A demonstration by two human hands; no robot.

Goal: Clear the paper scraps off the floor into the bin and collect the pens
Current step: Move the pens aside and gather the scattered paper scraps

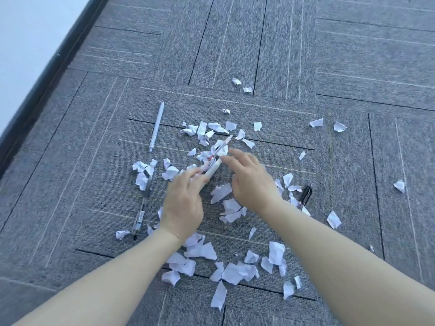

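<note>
Several torn white paper scraps point(237, 271) lie scattered over the grey carpet. My left hand point(184, 198) is closed around a white pen point(215, 169) near the middle of the pile; a second pen with red marks point(222, 145) sticks up beyond it, and whether the hand holds that one too is unclear. My right hand point(249, 182) hovers just right of the white pen, fingers spread, holding nothing. A white pen point(156, 127) lies at the upper left. A clear pen point(141, 208) lies left, partly under scraps. A black pen point(305, 195) lies right, partly hidden by my right forearm.
A white wall with a dark baseboard point(47, 74) runs diagonally along the left. Grey carpet tiles point(353, 67) stretch beyond the pile, with a few stray scraps point(339, 127) to the right. No bin is in view.
</note>
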